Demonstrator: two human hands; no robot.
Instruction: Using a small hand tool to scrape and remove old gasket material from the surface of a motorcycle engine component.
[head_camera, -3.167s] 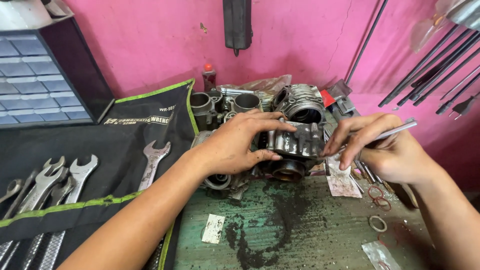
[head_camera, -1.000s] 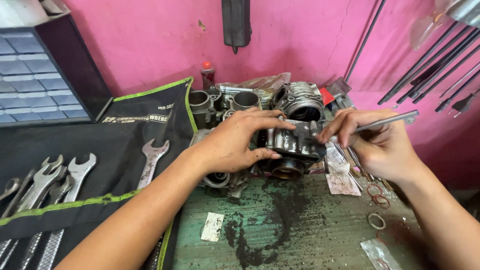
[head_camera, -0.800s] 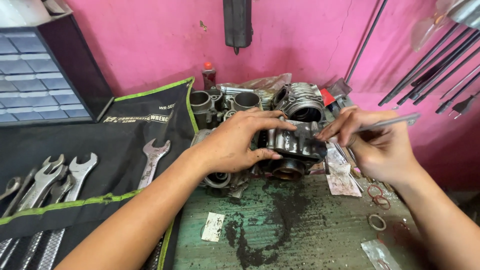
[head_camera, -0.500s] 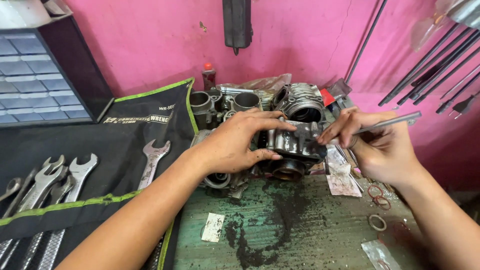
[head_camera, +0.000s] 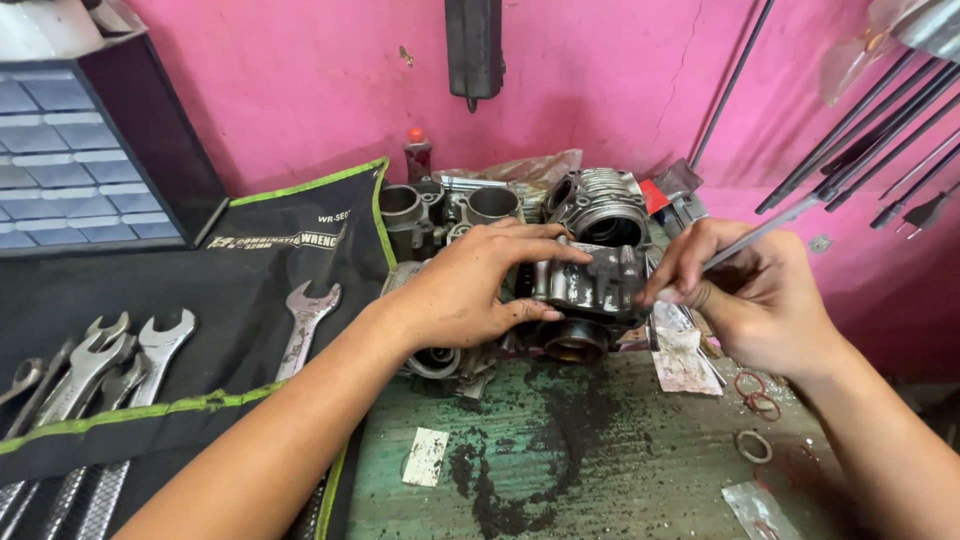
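Pink wall, grimy green bench. Frame centre: left hand clamps grey finned metal engine casting, steadying it; right hand pinches thin metal rod for probing.

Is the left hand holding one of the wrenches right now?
No, the left hand grips the grey engine part, while the wrenches lie untouched on the black tool roll.

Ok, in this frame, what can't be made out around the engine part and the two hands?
Head view only:
- Tip of the thin metal tool: hidden behind the right hand fingers, so its contact with the engine part is unclear.
- Left side of the engine part: covered by the left hand.
- Wrenches: lower ends cut off by the bottom edge.
- Small rings: too small to tell their kind.
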